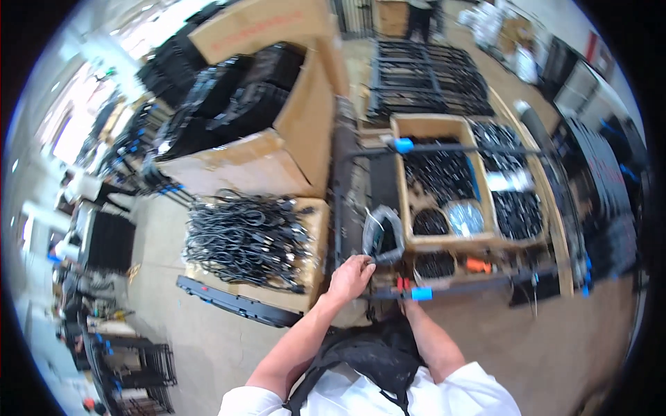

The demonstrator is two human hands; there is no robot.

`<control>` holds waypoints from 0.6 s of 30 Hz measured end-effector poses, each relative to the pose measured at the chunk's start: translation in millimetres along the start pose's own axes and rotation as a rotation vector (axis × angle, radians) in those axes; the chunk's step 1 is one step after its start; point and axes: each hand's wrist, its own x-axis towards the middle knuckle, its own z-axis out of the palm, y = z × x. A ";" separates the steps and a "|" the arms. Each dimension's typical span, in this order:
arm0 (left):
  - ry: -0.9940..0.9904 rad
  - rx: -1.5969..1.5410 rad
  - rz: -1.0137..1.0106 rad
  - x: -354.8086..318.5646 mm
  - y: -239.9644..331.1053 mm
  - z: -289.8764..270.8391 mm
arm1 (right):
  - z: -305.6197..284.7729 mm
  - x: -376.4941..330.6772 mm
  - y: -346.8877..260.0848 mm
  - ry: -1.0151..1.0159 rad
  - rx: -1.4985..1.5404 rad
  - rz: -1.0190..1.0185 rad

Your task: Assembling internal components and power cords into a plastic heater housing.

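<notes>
In the head view, find the bag-lined bin (394, 254) just beyond the left hand (355, 274) and slightly to its right, with its long axis running near to far. Count the left hand as nearer to it than the right hand (406, 306), mostly hidden at the near black bar (479, 283). See the left hand with fingers curled and thumb drawn in, close by the bin's near edge; cannot tell whether anything is pinched there. Cannot tell the right hand's grip either.

Can make out only a dark inside in the bin. To its right, note a cardboard box (451, 243) holding loose black parts, a tub of black pieces (430, 222) and a tub of pale blue pieces (465, 218). Far left, see a large carton (229, 168) of dark wrapped goods; nearer, a heap of black cables (246, 239) on cardboard.
</notes>
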 end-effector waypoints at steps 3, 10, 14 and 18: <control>0.414 0.100 0.120 27.7 23.4 -81.6 | 35.6 -10.5 -30.8 0.051 -0.257 0.229; 1.158 0.559 0.258 140.4 59.4 -325.0 | -14.5 4.8 -58.6 -0.112 -0.113 0.452; 1.202 0.982 -0.384 120.1 -17.1 -454.4 | -29.6 -42.9 -98.1 -0.625 -0.057 0.405; 0.871 0.938 -0.535 160.5 -10.8 -467.8 | -108.3 -68.3 -132.2 -0.489 -0.907 0.293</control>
